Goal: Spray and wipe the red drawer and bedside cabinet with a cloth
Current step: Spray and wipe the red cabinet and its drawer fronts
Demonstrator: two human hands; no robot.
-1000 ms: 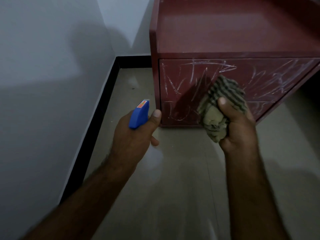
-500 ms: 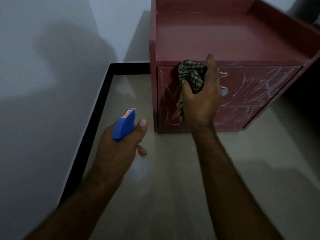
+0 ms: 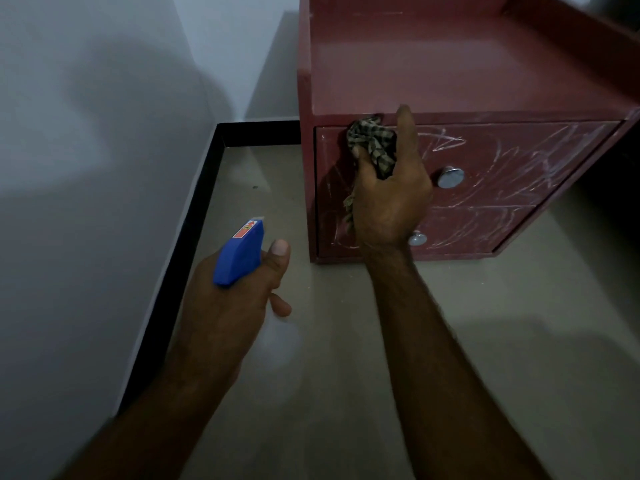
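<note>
At twelve o'clock in the head view, our right hand [image 3: 391, 199] has its grip clenched on the checked cloth [image 3: 372, 143], pressed to the top drawer [image 3: 502, 161] at ten o'clock from the knob [image 3: 450, 176]. We judge the cloth soft and light, best held bunched; the bedside cabinet [image 3: 450, 64] looks stiff and heavy. At seven o'clock our left hand [image 3: 235, 306] grasps the blue spray bottle [image 3: 239, 254], likely light plastic. Chalky scribbles [image 3: 440, 142] cover the drawer fronts. Grey floor [image 3: 346, 358], pale wall [image 3: 86, 133], black skirting [image 3: 194, 237] at nine o'clock.
</note>
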